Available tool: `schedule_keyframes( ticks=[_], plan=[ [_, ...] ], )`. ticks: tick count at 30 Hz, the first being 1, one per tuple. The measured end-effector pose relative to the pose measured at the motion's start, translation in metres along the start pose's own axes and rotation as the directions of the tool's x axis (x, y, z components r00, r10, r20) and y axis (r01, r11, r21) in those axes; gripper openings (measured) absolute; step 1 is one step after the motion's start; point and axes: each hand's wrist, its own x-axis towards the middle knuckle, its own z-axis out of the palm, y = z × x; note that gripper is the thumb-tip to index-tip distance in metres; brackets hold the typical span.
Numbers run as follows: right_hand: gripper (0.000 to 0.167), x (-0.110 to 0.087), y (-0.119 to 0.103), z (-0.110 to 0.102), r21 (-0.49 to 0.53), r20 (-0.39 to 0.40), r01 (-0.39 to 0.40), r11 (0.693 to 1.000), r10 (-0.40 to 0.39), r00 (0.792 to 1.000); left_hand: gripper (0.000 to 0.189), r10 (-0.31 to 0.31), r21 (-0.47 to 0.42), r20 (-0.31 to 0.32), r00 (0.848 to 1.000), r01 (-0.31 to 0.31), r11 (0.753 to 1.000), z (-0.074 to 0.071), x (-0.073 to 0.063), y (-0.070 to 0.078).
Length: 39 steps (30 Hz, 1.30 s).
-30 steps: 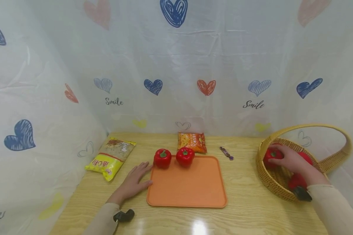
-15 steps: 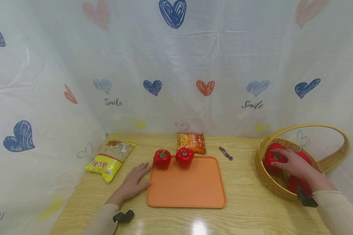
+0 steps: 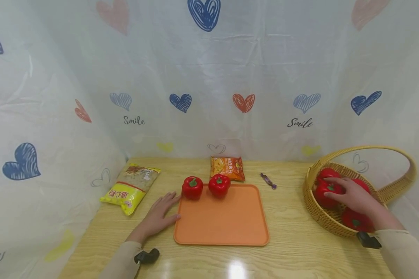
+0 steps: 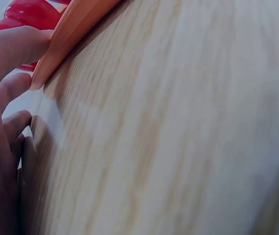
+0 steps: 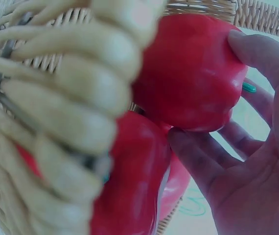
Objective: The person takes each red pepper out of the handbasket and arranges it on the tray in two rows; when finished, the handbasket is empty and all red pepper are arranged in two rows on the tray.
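Note:
In the head view, my right hand (image 3: 356, 199) reaches into a wicker basket (image 3: 314, 217) at the right. Its thumb and fingers grip a red bell pepper (image 5: 188, 73) with a green stem, as the right wrist view shows close up. More red bell peppers lie around it in the basket, one of them (image 3: 356, 221) under my wrist. My left hand (image 3: 157, 215) lies with fingers spread on the table, thumb at the left rim of an orange tray (image 3: 223, 226). Two red bell peppers, a left one (image 3: 192, 190) and a right one (image 3: 219, 187), sit along the tray's back edge.
Behind the tray lies an orange snack packet (image 3: 227, 168), with a purple-wrapped candy (image 3: 268, 181) to its right. A yellow bag (image 3: 130, 190) is at the back left. The basket's tall handle (image 3: 398, 188) arches over its right side.
My right hand has shifted the gripped bell pepper slightly toward me and to the right inside the basket, showing another one behind it. My left hand has stayed in place.

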Motion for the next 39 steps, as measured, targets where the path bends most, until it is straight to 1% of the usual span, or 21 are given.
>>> schedule_keyframes(
  ticks=[10, 17, 27, 39],
  plan=[
    [0.069, -0.001, -0.001, 0.000, -0.009, 0.007, -0.022, 1.000, 0.023, 1.000, 0.071, -0.004, 0.000, 0.003, 1.000, 0.004, 1.000, 0.000, 0.000, -0.001],
    [0.066, -0.003, 0.000, 0.001, 0.008, -0.033, -0.012, 1.000, 0.012, 0.999, 0.071, -0.011, -0.003, 0.007, 1.000, 0.011, 1.000, 0.001, 0.001, -0.003],
    [0.068, -0.012, -0.007, -0.002, 0.012, -0.047, -0.034, 0.999, 0.035, 0.998, 0.071, -0.012, -0.008, 0.008, 1.000, 0.012, 1.000, 0.001, 0.001, -0.002],
    [0.065, -0.022, -0.013, -0.003, 0.011, -0.113, 0.002, 1.000, -0.001, 0.994, 0.071, -0.012, -0.005, 0.007, 1.000, 0.012, 1.000, 0.001, 0.001, -0.002]
  ],
)
